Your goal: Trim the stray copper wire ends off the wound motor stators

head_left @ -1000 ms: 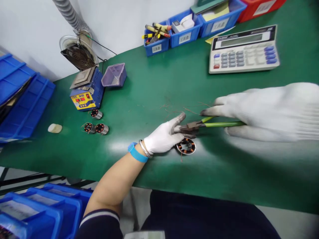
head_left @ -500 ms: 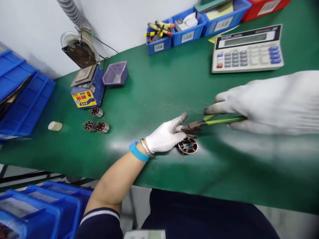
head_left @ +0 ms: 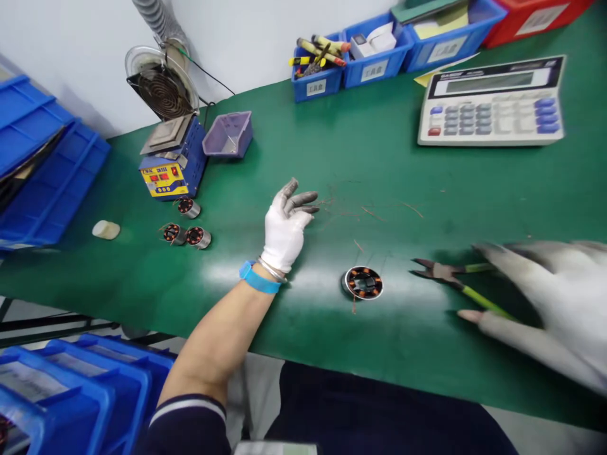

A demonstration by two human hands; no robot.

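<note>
My left hand, in a white glove with greyed fingertips, is raised over the green table with its fingers apart. Thin copper wire scraps lie just beyond its fingertips. At the right, my gloved right hand is blurred, its thumb and fingers spread around the green handles of the cutting pliers. The pliers look sharp, lying with jaws parted. Between the hands sits a round motor stator with copper windings, a wire end sticking out towards me; neither hand touches it.
Three small stators stand at the left by a blue-yellow control box and a purple tray. A white cap-like piece lies further left. A calculator and blue bins line the back. Blue crates stand below left.
My left hand has left the stator and moved left and away from me. The right hand and pliers have come down to the right; the pliers' jaws have opened and its grip has loosened.
</note>
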